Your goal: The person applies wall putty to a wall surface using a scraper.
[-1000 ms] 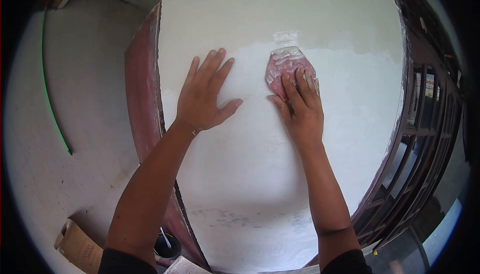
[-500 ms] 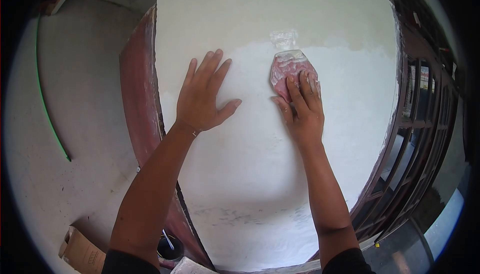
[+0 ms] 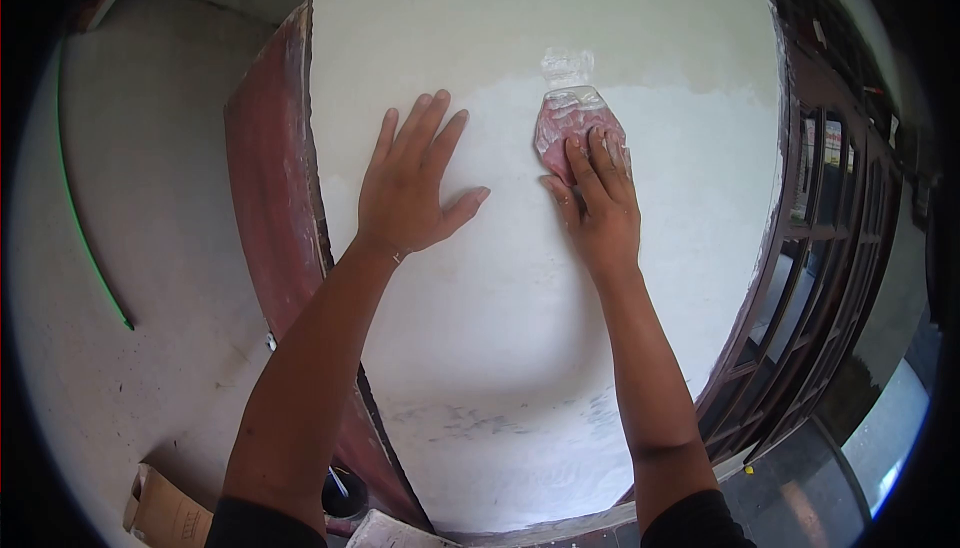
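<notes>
A red, flat, many-sided putty spreader [image 3: 566,128] smeared with white paste lies against the pale wall [image 3: 480,328]. My right hand [image 3: 603,213] grips it, fingers pressed on its face and thumb at its lower left edge; its lower right part is covered by the fingers. Just above the spreader's top edge is a wet white putty patch [image 3: 568,67]. My left hand [image 3: 408,183] is spread flat on the wall to the left, holding nothing.
A dark red door or shutter panel [image 3: 268,158] stands along the wall's left edge. At right is a dark wooden window frame [image 3: 800,238]. Low on the left are a cardboard box [image 3: 170,513] and a dark bucket [image 3: 345,496]. A green hose-like line [image 3: 80,208] hangs at far left.
The view has shifted slightly, so most of the wall appears a little higher. Both hands keep nearly the same places on the wall, and my right hand still holds the spreader below the putty patch.
</notes>
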A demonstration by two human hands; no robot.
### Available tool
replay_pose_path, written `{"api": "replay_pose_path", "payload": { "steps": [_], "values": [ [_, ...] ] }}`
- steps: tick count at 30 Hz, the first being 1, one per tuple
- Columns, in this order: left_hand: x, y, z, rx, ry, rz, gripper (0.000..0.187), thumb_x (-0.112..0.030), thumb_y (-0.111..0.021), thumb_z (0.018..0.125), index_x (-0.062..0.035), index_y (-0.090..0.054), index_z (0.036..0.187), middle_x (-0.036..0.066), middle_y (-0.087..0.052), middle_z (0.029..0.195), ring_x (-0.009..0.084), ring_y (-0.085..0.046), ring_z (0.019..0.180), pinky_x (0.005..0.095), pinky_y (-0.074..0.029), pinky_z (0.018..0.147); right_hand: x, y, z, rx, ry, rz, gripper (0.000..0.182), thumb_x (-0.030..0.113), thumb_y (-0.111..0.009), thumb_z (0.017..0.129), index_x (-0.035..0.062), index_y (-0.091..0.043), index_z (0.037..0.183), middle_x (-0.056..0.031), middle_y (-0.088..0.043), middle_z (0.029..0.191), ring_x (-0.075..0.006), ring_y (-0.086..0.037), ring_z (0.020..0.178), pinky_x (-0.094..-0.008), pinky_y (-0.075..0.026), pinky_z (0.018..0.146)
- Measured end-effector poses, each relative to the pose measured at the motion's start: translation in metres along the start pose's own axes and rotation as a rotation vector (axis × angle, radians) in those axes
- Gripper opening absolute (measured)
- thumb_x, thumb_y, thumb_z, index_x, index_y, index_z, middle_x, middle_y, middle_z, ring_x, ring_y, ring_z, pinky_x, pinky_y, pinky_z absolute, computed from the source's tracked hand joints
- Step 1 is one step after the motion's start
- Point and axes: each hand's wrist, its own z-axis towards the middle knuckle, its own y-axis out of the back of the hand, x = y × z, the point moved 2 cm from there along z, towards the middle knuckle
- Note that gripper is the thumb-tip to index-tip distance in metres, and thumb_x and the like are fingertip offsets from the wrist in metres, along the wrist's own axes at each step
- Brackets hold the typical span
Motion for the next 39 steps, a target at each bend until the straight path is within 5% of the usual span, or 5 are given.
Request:
{"api": "replay_pose_path", "payload": {
  "steps": [7,11,16,33,39],
  "values": [
    [0.0,0.0,0.0,-0.002,0.002,0.003,0.076,-0.043,-0.068,0.085,-0.0052,-0.045,0.146,0.016,-0.036,0.157,0.0334,-0.032,0.147,0.0536,-0.02,0.12,0.0,0.045,0.027,-0.242,0.019,0.134,0.024,0.016,-0.068,0.095,0.0021,-0.066,0.115,-0.0145,-0.068,0.116,-0.0296,-0.066,0.109,-0.0414,-0.054,0.095],
    [0.0,-0.002,-0.001,-0.006,0.006,0.009,0.076,-0.043,-0.068,0.085,-0.0047,-0.045,0.146,0.016,-0.037,0.157,0.0334,-0.032,0.147,0.0537,-0.021,0.12,-0.004,0.045,0.059,-0.299,-0.56,0.7,0.022,0.014,-0.06,0.101,-0.0009,-0.056,0.117,-0.0083,-0.068,0.1,-0.0115,-0.064,0.087,-0.0284,-0.055,0.076],
    [0.001,-0.001,0.0,-0.028,-0.007,0.004,0.077,-0.043,-0.069,0.085,-0.0046,-0.044,0.146,0.017,-0.037,0.156,0.0338,-0.033,0.146,0.0537,-0.021,0.12,-0.014,0.004,0.069,-0.023,-0.926,1.079,0.025,0.014,-0.067,0.096,-0.001,-0.057,0.114,-0.0053,-0.067,0.084,-0.0088,-0.058,0.072,-0.0258,-0.045,0.06],
    [0.002,-0.002,-0.002,-0.042,-0.022,-0.017,0.077,-0.043,-0.069,0.085,-0.0044,-0.044,0.146,0.018,-0.038,0.156,0.0349,-0.035,0.145,0.0548,-0.022,0.119,-0.018,0.007,0.078,-0.061,-0.846,1.002,0.036,0.016,-0.067,0.095,-0.0062,-0.056,0.12,-0.009,-0.07,0.087,-0.0113,-0.062,0.069,-0.0273,-0.047,0.058],
    [0.0,-0.002,-0.001,-0.034,-0.016,-0.017,0.076,-0.043,-0.069,0.085,-0.0044,-0.045,0.145,0.017,-0.038,0.155,0.0344,-0.034,0.146,0.0538,-0.022,0.119,-0.015,0.003,0.08,0.042,-0.769,0.582,0.038,0.017,-0.066,0.096,-0.0062,-0.057,0.124,-0.0077,-0.071,0.086,-0.0087,-0.058,0.069,-0.0246,-0.045,0.064]
  ]
}}
